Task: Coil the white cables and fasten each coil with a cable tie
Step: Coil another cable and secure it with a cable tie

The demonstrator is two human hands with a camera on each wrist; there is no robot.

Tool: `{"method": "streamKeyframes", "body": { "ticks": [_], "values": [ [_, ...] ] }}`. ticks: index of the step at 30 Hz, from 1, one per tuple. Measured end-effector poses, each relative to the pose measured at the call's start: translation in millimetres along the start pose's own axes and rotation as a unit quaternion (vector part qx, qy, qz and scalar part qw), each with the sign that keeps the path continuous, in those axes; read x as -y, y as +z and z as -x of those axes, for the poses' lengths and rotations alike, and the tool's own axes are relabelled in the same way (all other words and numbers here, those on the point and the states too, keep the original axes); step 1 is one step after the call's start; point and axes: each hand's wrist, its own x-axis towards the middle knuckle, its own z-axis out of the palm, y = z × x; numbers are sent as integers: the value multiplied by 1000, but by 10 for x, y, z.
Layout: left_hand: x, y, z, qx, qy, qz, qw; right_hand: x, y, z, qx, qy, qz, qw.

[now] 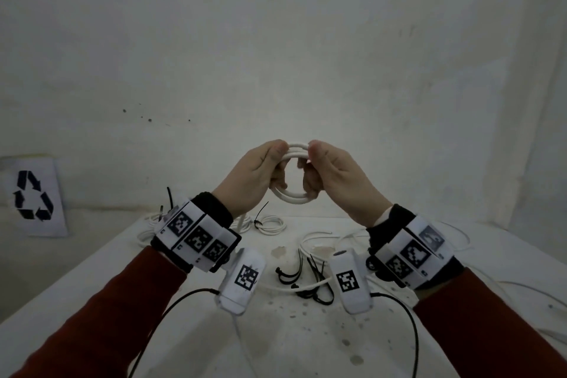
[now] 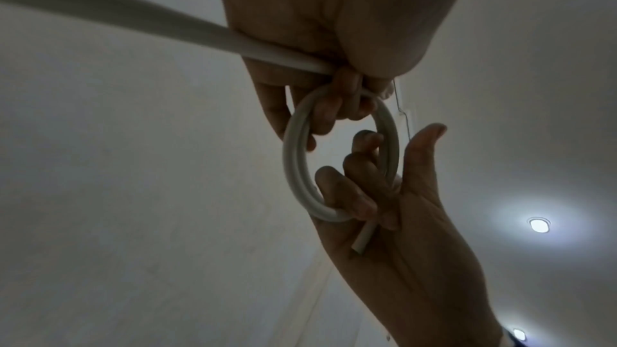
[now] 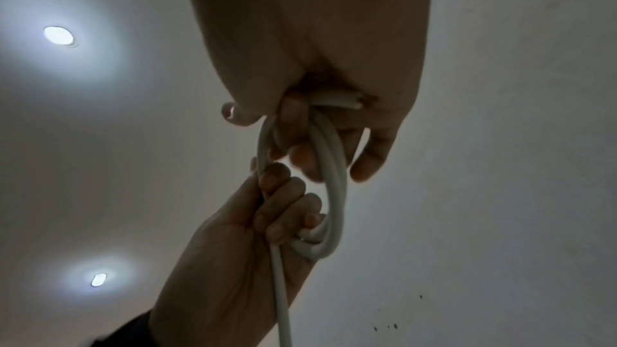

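1. Nearest the head camera, two red sleeves (image 1: pixel 101 313) are reaching forward over the white counter (image 1: pixel 291 341), each wrist wearing a band of black-and-white marker tags (image 1: pixel 196 238).
2. Between the forearms, loose black cable ties (image 1: pixel 310 276) are lying in a small heap on the counter, with loose white cables (image 1: pixel 319 238) trailing just behind and to the right of them.
3. Farther back on the counter, a tied coil (image 1: pixel 271 224) is resting flat with a black tie standing up from its left side.
4. Above the counter, both hands are holding a white cable coil (image 1: pixel 293 198) upright in the air, several turns lying side by side.
5. The left hand (image 1: pixel 256 176) is grasping the coil's left side: its grip is clenched on the turns, thumb on top and fingers (image 2: pixel 328 112) hooking through the ring.
6. From the left wrist view, a straight run of the same cable is leaving that grip toward the upper left of the picture.
7. The right hand (image 1: pixel 336 175) is grasping the coil's right side, its fingers (image 3: pixel 300 139) curling through the ring, and a short cable end (image 2: pixel 362 239) is lying across its palm.
8. Behind everything, a pale wall (image 1: pixel 276 40) is rising, with a recycling sign (image 1: pixel 32 196) leaning at its foot on the left.
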Motion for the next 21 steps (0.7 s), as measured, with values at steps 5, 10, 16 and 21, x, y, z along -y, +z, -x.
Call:
{"method": "streamKeyframes", "body": {
  "ticks": [5, 10, 16, 21],
  "values": [
    [-1, 1, -61, -2, -28, -13, 1000, 25, -45, 48, 74, 60, -70, 993],
    [-6, 93, -124, 19, -73, -62, 995, 92, -142, 31, 99, 205, -244, 943],
    [137, 200, -48, -22, 50, -176, 983, 20, -353, 70, 43, 212, -378, 900],
    [539, 118, 119, -28, 40, -277, 960, 49, -718, 147, -62, 114, -477, 869]
  ]
}}
